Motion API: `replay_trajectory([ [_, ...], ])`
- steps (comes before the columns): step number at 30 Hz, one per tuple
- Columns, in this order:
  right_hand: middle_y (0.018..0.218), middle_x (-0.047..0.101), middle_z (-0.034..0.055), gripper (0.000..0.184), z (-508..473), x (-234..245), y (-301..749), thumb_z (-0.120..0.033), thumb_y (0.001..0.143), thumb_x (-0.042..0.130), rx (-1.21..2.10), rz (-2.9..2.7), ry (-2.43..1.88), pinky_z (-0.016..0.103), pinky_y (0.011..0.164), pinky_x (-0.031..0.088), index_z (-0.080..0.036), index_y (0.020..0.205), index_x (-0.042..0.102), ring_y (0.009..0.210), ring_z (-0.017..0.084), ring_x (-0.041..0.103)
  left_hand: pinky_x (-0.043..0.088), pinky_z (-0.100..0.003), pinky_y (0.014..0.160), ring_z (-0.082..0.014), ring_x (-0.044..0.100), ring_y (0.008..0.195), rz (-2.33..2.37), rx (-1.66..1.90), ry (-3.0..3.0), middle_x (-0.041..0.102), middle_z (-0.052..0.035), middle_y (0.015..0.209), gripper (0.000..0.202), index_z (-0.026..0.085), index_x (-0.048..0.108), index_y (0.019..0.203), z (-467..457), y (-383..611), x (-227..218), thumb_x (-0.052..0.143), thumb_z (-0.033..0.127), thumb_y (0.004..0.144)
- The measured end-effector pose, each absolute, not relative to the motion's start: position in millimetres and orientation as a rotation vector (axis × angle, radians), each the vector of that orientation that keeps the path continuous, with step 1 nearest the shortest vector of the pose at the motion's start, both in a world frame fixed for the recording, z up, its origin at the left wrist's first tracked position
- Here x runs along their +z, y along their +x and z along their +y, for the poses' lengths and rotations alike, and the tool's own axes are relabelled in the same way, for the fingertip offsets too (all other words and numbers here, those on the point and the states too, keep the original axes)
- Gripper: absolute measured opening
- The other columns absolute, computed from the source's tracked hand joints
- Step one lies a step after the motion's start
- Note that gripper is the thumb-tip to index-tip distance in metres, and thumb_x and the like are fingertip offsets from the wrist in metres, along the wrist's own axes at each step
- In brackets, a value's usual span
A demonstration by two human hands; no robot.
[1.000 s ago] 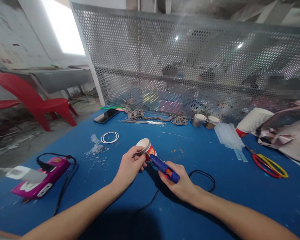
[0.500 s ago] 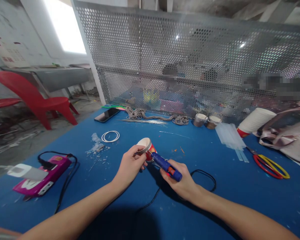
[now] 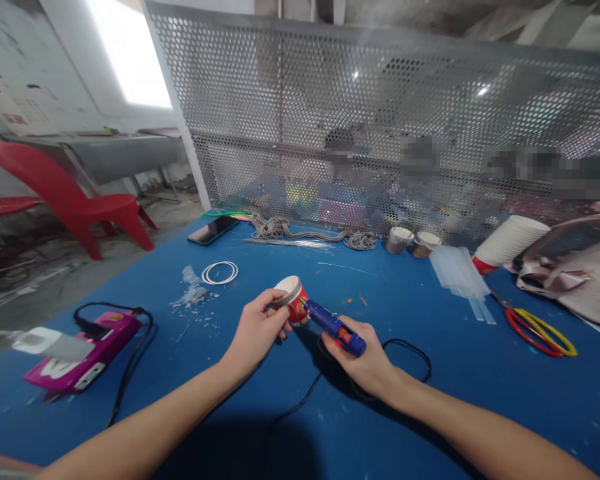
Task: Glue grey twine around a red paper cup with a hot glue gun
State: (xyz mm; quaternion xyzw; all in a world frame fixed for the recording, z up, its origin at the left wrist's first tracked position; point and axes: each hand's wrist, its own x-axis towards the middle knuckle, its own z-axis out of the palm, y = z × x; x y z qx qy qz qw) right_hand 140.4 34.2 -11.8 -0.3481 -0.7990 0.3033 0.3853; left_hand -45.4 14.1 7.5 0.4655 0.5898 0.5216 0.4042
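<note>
My left hand (image 3: 257, 330) is closed round a small red and white paper cup (image 3: 292, 299), held tilted above the blue table (image 3: 230, 400); a grey band lies under my thumb at the cup's rim. My right hand (image 3: 363, 360) grips a blue glue gun (image 3: 336, 327) with an orange trigger. Its nozzle touches the cup's side. A black cord (image 3: 410, 353) runs from the gun back across the table.
A pink power strip (image 3: 80, 357) with a white plug sits at the left. White rings (image 3: 220, 273), a phone (image 3: 213, 230), grey cord (image 3: 305, 233), two wrapped cups (image 3: 413, 242), glue sticks (image 3: 460, 273), stacked cups (image 3: 510, 243), scissors (image 3: 540, 330) and a bag (image 3: 575, 267) lie further back. People sit behind the perforated metal screen (image 3: 380, 120).
The glue gun and my right hand have shifted slightly right and up, its nozzle moving along the cup's side. My left hand keeps the cup almost still.
</note>
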Motion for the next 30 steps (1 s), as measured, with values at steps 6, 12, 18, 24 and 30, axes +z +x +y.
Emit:
replay_trajectory([
  [6, 0.057, 0.043, -0.0046, 0.02, 33.7, -10.4, 139.9, -0.024, 0.081, 0.053, 0.77, -2.047, -0.878, 0.021, 0.049, 0.033, -0.019, 0.064, 0.044, 0.049, 0.008, 0.037, 0.043, -0.021, 0.043, -0.0107, 0.052, 0.043, 1.467, 1.316, 1.172, 0.056, 0.0047, 0.047, 0.024, 0.014, 0.063, 0.089, 13.3, -45.5, 9.1, 0.052, 0.021, 0.069],
  [12, 0.056, 0.042, -0.0048, 0.021, 32.9, -8.9, 139.5, -0.025, 0.081, 0.053, 0.771, -2.046, -0.867, 0.021, 0.048, 0.033, -0.02, 0.063, 0.043, 0.049, 0.008, 0.036, 0.043, -0.02, 0.042, -0.0108, 0.053, 0.042, 1.452, 1.329, 1.166, 0.056, 0.0047, 0.047, 0.024, 0.014, 0.063, 0.089, 12.6, -45.7, 10.0, 0.051, 0.019, 0.068],
  [18, 0.056, 0.042, -0.0047, 0.021, 33.0, -10.0, 139.5, -0.026, 0.082, 0.053, 0.788, -2.015, -0.887, 0.021, 0.048, 0.033, -0.02, 0.064, 0.043, 0.049, 0.009, 0.036, 0.043, -0.021, 0.042, -0.0108, 0.051, 0.042, 1.472, 1.327, 1.178, 0.055, 0.0054, 0.046, 0.024, 0.014, 0.063, 0.088, 12.5, -45.7, 10.2, 0.051, 0.018, 0.068],
  [24, 0.056, 0.041, -0.0052, 0.022, 31.1, -10.4, 138.7, -0.023, 0.08, 0.054, 0.754, -2.058, -0.832, 0.021, 0.048, 0.033, -0.02, 0.062, 0.042, 0.049, 0.008, 0.035, 0.044, -0.021, 0.043, -0.0107, 0.052, 0.043, 1.452, 1.324, 1.19, 0.056, 0.0046, 0.048, 0.023, 0.014, 0.063, 0.087, 12.1, -45.2, 11.0, 0.051, 0.018, 0.068],
  [30, 0.056, 0.042, -0.0049, 0.022, 33.1, -7.2, 139.5, -0.027, 0.082, 0.053, 0.815, -1.989, -0.897, 0.021, 0.048, 0.035, -0.019, 0.064, 0.045, 0.049, 0.008, 0.036, 0.044, -0.021, 0.042, -0.0107, 0.051, 0.042, 1.473, 1.333, 1.179, 0.055, 0.0054, 0.046, 0.025, 0.014, 0.064, 0.089, 11.6, -44.5, 12.1, 0.052, 0.019, 0.068],
])
